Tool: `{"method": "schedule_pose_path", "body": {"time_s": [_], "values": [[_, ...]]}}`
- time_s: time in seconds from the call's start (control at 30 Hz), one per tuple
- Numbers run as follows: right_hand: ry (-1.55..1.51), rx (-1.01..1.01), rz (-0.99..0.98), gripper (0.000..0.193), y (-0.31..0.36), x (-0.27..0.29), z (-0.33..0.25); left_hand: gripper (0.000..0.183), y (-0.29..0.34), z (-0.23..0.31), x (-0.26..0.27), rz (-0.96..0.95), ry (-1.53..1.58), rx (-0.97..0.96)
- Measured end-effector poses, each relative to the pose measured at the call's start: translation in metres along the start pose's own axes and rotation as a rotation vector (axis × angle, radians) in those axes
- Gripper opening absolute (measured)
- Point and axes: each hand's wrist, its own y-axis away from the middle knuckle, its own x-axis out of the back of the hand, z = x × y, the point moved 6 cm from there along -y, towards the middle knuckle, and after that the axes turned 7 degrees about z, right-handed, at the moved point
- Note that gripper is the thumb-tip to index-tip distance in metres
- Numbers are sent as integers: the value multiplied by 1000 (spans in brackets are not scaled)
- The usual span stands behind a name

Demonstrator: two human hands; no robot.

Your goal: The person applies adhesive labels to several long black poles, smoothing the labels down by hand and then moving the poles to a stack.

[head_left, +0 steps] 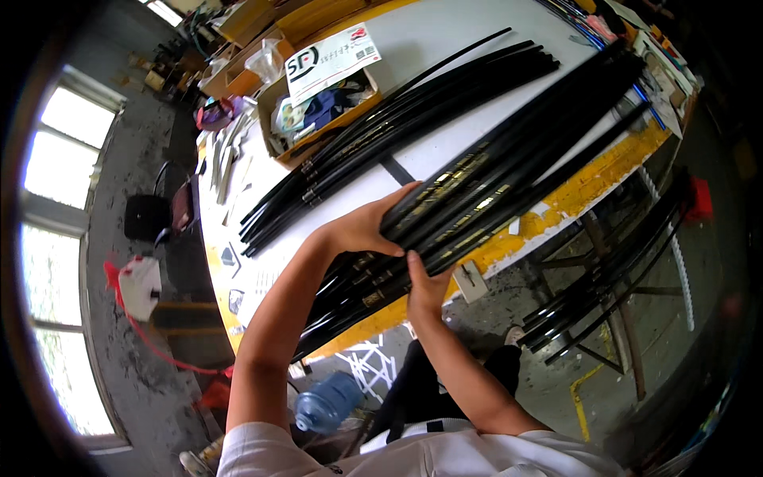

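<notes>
A white table [469,20] underlies glossy, slender rods [509,155].

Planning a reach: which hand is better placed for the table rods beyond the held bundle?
Probably the left hand: on the held bundle, it lies nearer the other rods; the right hand grips the near side.

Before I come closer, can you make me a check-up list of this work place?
Surface: white table with a patchy yellow edge.
Rods: front bundle in hand; back bundle on the table; more rods off the table, at right.
Clutter: open box of odds and ends, white card over it.
Hands: left hand and right hand both hold the front bundle.
Cables: red cord at left, use unclear.
Surroundings: windows left; blue jug near the legs.
</notes>
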Motion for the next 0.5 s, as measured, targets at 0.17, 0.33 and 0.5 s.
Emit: {"method": "schedule_pose_path", "body": {"time_s": [0.17, 0.33, 0.5], "values": [[-87, -77, -27, 79, -1, -61, 65, 111, 22, -75, 56, 15, -47, 234], [-23, -75, -52, 77, -6, -92, 106, 115, 27, -137, 86, -43, 10, 349], [-41, 8, -77, 75, -2, -96, 137, 110, 32, -170, 99, -46, -155, 299]]}}
